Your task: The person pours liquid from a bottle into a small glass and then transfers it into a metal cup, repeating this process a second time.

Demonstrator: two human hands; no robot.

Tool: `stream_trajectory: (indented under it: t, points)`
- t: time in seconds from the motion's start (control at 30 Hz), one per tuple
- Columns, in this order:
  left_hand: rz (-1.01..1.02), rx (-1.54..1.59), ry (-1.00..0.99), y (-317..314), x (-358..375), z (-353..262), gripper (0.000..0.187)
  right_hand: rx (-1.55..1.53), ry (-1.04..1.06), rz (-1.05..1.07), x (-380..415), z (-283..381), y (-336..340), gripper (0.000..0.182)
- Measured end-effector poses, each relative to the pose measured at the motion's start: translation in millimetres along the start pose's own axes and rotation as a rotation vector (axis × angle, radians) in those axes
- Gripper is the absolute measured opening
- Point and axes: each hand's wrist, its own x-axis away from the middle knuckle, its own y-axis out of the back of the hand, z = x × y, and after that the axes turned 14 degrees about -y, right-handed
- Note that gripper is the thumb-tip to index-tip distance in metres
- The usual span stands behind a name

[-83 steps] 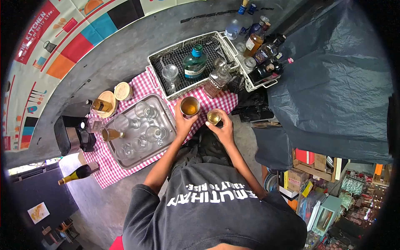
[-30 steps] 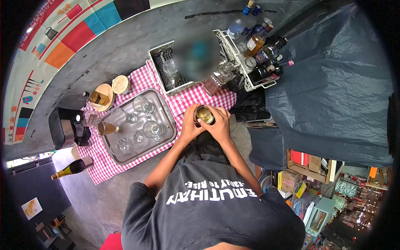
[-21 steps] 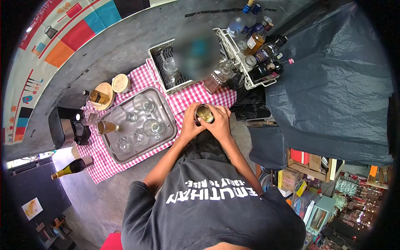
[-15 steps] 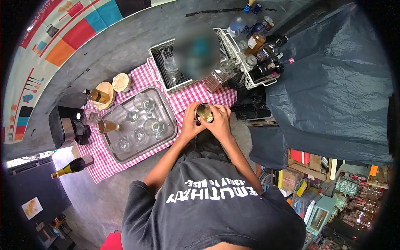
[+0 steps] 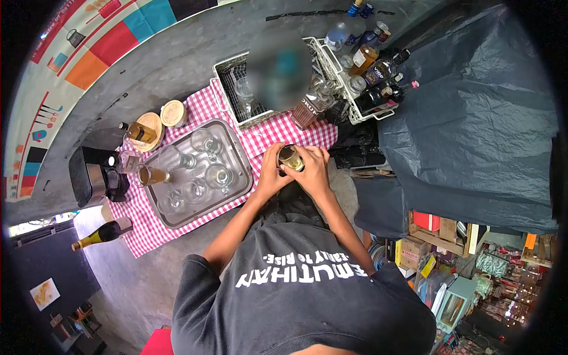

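Note:
Between both hands, close in front of my body at the edge of the checked cloth, is a clear drinking glass (image 5: 291, 156) with pale yellow liquid in it. My left hand (image 5: 271, 171) wraps the glass from the left. From the right, my right hand (image 5: 315, 170) closes round it, with fingers folded over the side. The lower part of the glass is hidden by the hands. To the left of my hands lies a grey metal tray (image 5: 238, 198) with several clear glasses and mugs on it, one a glass of amber drink (image 5: 155, 176).
A white wire basket (image 5: 251, 123) and a bottle rack (image 5: 355, 115) stand at the back. A brown-tinted square bottle (image 5: 307, 109) is beside the basket. At left are a black machine (image 5: 86, 177), a dark wine bottle (image 5: 102, 235) and lidded tubs (image 5: 173, 113).
The glass has tilted slightly within my hands, which keep their hold and have barely moved. The tray and bottles stay in place.

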Motion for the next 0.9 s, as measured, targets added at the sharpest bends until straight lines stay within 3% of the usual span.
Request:
stream_trajectory:
  t: [0.9]
  points:
    - [0.004, 0.024, 0.038, 3.4, 1.6, 2.0, 0.081, -0.01, 0.008, -0.018, -1.1, 0.6, -4.3, 0.055]
